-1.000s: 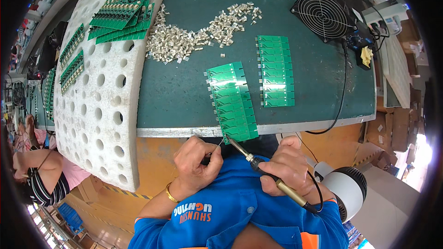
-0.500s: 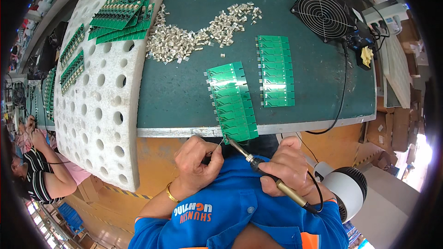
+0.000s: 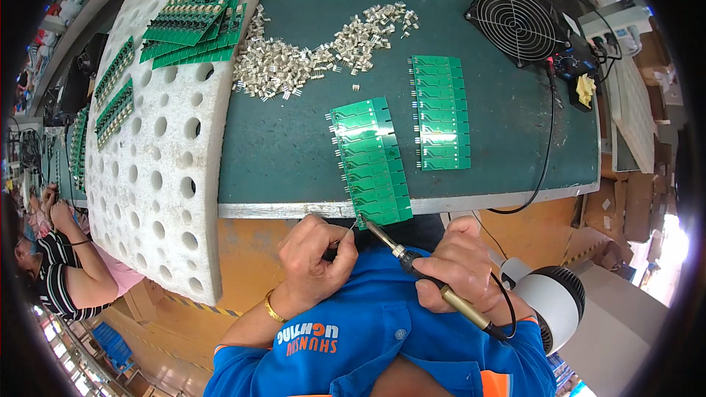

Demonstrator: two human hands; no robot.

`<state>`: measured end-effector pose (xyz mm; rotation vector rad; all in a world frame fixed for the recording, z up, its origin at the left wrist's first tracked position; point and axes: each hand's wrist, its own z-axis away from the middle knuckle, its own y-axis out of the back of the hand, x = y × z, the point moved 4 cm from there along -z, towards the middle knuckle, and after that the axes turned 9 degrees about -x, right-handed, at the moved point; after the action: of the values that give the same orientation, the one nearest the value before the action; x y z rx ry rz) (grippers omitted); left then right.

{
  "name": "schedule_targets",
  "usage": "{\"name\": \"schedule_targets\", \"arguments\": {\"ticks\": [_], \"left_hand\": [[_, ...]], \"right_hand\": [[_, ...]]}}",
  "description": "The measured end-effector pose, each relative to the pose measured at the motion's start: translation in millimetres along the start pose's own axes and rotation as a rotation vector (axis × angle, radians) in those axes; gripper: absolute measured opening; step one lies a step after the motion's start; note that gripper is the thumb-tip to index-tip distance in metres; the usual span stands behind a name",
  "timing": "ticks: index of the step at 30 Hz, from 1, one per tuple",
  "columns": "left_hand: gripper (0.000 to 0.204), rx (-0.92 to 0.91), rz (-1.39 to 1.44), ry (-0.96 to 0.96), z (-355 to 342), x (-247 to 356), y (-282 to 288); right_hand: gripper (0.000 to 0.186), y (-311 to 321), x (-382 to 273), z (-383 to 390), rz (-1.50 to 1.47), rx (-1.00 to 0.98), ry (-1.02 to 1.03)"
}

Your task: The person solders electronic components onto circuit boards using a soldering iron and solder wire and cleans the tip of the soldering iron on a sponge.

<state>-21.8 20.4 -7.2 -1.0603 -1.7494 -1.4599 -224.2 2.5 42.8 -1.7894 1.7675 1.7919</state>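
holding one soldering iron (image 3: 412, 259) in right fingers (image 3: 447, 268), two green boards (image 3: 371, 165) near

Head cam, L of pr | wide fisheye | faces dn | nr bench (image 3: 287, 154) & wearer's shirt (image 3: 360, 312)

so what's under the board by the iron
The table lies under most of the board, whose near end sticks out past it. The board's underside and the tabletop beneath are hidden.
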Motion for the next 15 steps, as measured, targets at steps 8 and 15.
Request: {"name": "schedule_targets", "arguments": {"ticks": [8,15], "left_hand": [[0.013,-0.021,-0.012,0.013,-0.5,0.2,-0.6],[0.013,-0.007,-0.013,0.011,-1.4,1.0,-0.6]], "right_hand": [[0.027,0.8,-0.2,-0.4,-0.001,0.0,0.002],[0.027,1.4,-1.3,-0.7,0.01,-0.016,0.003]]}}
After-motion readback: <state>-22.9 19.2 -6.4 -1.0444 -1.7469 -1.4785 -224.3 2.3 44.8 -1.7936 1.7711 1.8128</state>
